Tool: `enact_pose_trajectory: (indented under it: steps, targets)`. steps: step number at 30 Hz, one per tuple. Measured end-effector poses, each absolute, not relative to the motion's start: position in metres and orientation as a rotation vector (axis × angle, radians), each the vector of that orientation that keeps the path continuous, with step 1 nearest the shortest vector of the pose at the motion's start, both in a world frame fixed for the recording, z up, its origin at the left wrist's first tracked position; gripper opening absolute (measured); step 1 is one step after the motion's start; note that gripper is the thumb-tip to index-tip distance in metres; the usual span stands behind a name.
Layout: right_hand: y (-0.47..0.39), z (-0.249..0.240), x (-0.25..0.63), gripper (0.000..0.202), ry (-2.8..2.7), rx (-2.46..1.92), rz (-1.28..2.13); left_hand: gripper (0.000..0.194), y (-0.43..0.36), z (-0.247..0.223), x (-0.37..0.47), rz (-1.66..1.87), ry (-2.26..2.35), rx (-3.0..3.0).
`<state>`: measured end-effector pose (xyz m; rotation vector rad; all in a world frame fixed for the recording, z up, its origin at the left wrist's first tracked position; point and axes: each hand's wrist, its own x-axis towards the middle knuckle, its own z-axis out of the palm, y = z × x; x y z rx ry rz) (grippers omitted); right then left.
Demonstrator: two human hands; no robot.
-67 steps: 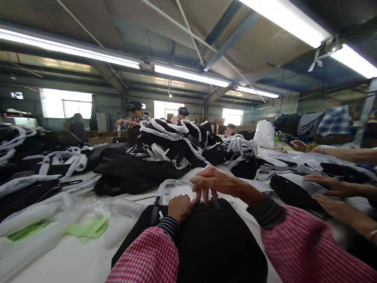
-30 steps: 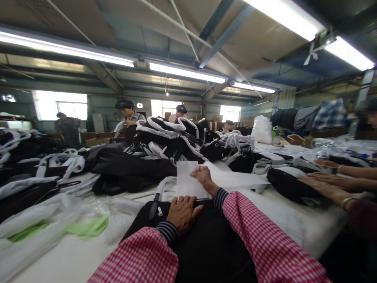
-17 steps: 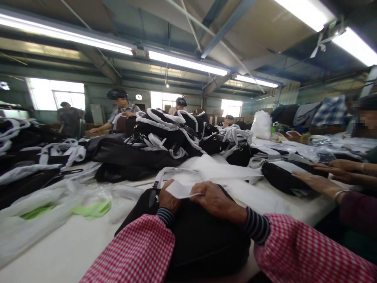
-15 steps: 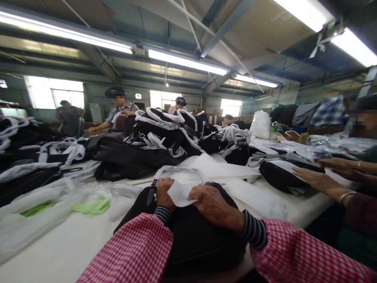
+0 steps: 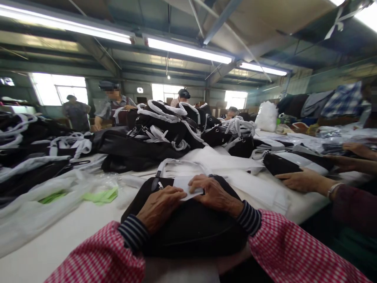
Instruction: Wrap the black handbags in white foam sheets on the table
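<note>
A black handbag (image 5: 191, 232) lies in front of me on the table, its handle (image 5: 176, 162) wrapped in white and arching at the far side. On its top edge rests a small white sheet (image 5: 182, 183). My left hand (image 5: 161, 205) lies flat across the bag, fingers stretched, with the tips at the sheet's lower left edge. Over the sheet's right side bend the fingers of my right hand (image 5: 214, 193), gripping it against the bag. A metal zip pull (image 5: 160, 185) shows left of the sheet.
Black bags with white-wrapped handles (image 5: 165, 125) are heaped ahead. Clear plastic with green pieces (image 5: 101, 195) lies left. White wrapping sheets (image 5: 253, 188) spread beyond my bag. At right, a co-worker's hand (image 5: 308, 181) touches another black bag (image 5: 282, 163). Other people stand behind the heap.
My left hand has moved from the handle's base down onto the bag's front, fingers now flat. The white sheet lies flatter on the bag. The co-worker's hand has shifted to the near side of their bag.
</note>
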<state>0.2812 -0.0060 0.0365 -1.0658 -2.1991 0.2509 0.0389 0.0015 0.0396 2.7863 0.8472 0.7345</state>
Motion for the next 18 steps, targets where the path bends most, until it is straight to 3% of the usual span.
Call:
enact_pose_trajectory:
  steps: [3, 6, 8, 12, 15, 18]
  targets:
    - [-0.001, 0.036, 0.284, 0.035, -2.184, -1.055, 0.369, 0.029, -0.016, 0.036, 0.043, 0.93, 0.932, 2.913]
    - [0.005, 0.042, 0.286, 0.012, -2.161, -1.002, 0.578, 0.044, -0.039, 0.026, 0.042, 1.079, 0.876, 3.175]
    - [0.011, 0.052, 0.287, 0.013, -2.041, -1.073, 0.768, 0.055, -0.051, 0.015, 0.041, 0.996, 0.768, 3.426]
    - [0.041, 0.085, 0.288, 0.018, -1.502, -1.331, 0.961, 0.049, -0.055, -0.003, 0.042, 0.832, 0.702, 3.757]
    - [0.081, 0.102, 0.284, 0.012, -1.364, -1.341, 0.905, 0.047, -0.049, -0.007, 0.043, 0.962, 0.72, 3.798]
    - [0.124, 0.099, 0.275, 0.019, -1.26, -1.403, 0.844, 0.045, -0.045, -0.016, 0.047, 1.124, 0.682, 3.786]
